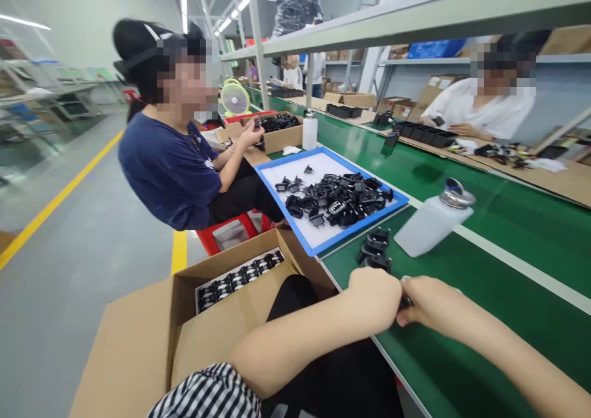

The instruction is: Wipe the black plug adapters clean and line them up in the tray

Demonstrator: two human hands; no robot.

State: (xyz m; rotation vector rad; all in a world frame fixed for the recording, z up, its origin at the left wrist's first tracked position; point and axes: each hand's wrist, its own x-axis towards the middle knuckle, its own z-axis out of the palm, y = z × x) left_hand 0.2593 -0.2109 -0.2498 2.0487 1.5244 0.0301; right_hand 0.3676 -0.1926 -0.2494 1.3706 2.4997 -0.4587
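Left hand (373,298) and right hand (436,307) are working together low over the green conveyor table (503,233), forearms angling inward. Both grips are closed together on a small black plastic part (406,302), mostly hidden between them, and pinching it close and firm. Black plug parts (375,250) are lying at 11 o'clock, blue-rimmed tray (289,158) further out, white plastic bottle (431,226) at 1, cardboard box (129,350) at 9.
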